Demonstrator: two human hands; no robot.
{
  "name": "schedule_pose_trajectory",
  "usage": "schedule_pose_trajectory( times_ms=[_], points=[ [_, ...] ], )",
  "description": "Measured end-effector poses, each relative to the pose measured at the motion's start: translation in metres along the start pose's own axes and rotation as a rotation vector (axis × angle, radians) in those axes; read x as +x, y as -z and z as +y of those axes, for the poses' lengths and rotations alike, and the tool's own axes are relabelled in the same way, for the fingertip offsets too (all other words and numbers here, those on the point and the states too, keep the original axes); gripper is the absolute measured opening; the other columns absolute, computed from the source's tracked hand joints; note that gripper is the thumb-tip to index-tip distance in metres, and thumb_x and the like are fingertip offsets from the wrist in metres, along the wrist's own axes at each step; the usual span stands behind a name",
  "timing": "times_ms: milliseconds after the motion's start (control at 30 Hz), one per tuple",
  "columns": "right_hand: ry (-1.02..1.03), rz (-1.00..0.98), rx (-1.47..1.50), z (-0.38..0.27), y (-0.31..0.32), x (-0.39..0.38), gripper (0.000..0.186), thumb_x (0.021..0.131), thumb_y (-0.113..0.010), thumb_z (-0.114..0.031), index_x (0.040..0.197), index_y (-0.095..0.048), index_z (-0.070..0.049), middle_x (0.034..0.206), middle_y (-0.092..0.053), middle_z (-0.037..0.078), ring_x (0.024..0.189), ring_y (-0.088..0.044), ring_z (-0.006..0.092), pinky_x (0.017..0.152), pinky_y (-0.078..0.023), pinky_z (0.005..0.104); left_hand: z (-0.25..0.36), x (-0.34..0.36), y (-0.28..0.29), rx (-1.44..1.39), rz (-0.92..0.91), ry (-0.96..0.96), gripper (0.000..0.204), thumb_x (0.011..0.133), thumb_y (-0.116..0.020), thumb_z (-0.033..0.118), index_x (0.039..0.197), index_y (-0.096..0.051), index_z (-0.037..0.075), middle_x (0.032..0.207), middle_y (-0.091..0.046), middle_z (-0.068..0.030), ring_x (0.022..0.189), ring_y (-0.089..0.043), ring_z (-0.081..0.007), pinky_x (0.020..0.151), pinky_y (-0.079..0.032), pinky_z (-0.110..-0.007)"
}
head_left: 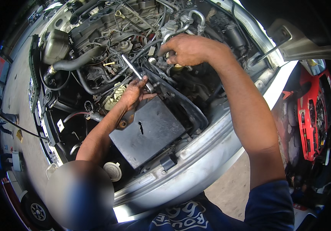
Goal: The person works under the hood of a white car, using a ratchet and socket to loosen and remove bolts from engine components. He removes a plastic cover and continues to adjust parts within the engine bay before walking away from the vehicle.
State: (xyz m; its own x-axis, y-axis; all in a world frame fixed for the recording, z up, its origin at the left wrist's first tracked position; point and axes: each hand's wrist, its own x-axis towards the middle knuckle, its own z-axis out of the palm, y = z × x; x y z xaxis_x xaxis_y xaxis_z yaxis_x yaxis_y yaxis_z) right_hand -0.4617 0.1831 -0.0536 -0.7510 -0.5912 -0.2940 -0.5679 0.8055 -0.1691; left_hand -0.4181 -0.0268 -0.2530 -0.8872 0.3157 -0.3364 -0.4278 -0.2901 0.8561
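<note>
My left hand (pixel 138 92) holds a chrome ratchet wrench (pixel 131 66) by its lower end, thumb along it, above a flat black battery-like box (pixel 146 134). The tool slants up and away into the engine bay. My right hand (pixel 182 52) reaches among pipes and hoses (pixel 198 21) right of the wrench, fingers bent down; their tips and whatever they grip are too hidden to make out. A pale crumpled cloth (pixel 113 96) lies beside my left wrist.
The car's silver front edge (pixel 211 146) runs across below my arms. A coolant tank (pixel 54 46) sits upper left. A red car (pixel 306 131) stands at right, a vehicle's wheel (pixel 36 210) at lower left, and a person (pixel 0 119) at far left.
</note>
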Motion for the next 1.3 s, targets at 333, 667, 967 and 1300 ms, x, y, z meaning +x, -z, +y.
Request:
schedule_pose_trajectory(
  times_ms=[333, 667, 967, 1300],
  points=[
    [0.037, 0.042, -0.008, 0.005, -0.006, 0.004, 0.04, 0.094, -0.067, -0.023, 0.133, -0.064, -0.013, 0.124, -0.068, 0.017, 0.118, -0.063, 0.0349, 0.102, -0.049, 0.0457, 0.006, 0.0, 0.008, 0.932, -0.155, -0.219, 0.053, 0.103, -0.061, 0.034, 0.14, -0.047, -0.002, 0.127, -0.06, -0.02, 0.113, -0.065, -0.0362, 0.091, -0.063, -0.046],
    [0.003, 0.005, -0.024, 0.004, -0.007, 0.004, 0.04, 0.094, -0.068, -0.027, 0.133, -0.064, -0.015, 0.126, -0.067, 0.016, 0.121, -0.061, 0.0352, 0.103, -0.048, 0.0464, 0.009, -0.001, 0.009, 1.322, -0.266, -0.729, 0.038, 0.106, -0.056, 0.035, 0.123, -0.056, 0.001, 0.1, -0.069, -0.0179, 0.088, -0.068, -0.0249, 0.078, -0.055, -0.045],
    [0.068, 0.018, -0.09, 0.004, -0.009, 0.008, 0.041, 0.097, -0.065, -0.028, 0.135, -0.062, -0.015, 0.126, -0.067, 0.016, 0.118, -0.063, 0.0349, 0.103, -0.049, 0.0463, 0.001, 0.012, 0.011, 0.115, -0.064, 0.008, 0.056, 0.105, -0.055, 0.041, 0.132, -0.048, -0.008, 0.131, -0.057, -0.0215, 0.107, -0.068, -0.037, 0.087, -0.066, -0.044],
    [0.065, 0.389, 0.098, -0.016, -0.02, 0.116, 0.069, 0.097, -0.061, -0.054, 0.146, -0.051, -0.007, 0.136, -0.062, 0.023, 0.125, -0.06, 0.0385, 0.107, -0.047, 0.0464, 0.014, -0.001, 0.008, 0.419, -0.057, -0.079, 0.056, 0.105, -0.054, 0.04, 0.135, -0.048, -0.007, 0.128, -0.057, -0.022, 0.103, -0.07, -0.0337, 0.077, -0.068, -0.039]
  ],
)
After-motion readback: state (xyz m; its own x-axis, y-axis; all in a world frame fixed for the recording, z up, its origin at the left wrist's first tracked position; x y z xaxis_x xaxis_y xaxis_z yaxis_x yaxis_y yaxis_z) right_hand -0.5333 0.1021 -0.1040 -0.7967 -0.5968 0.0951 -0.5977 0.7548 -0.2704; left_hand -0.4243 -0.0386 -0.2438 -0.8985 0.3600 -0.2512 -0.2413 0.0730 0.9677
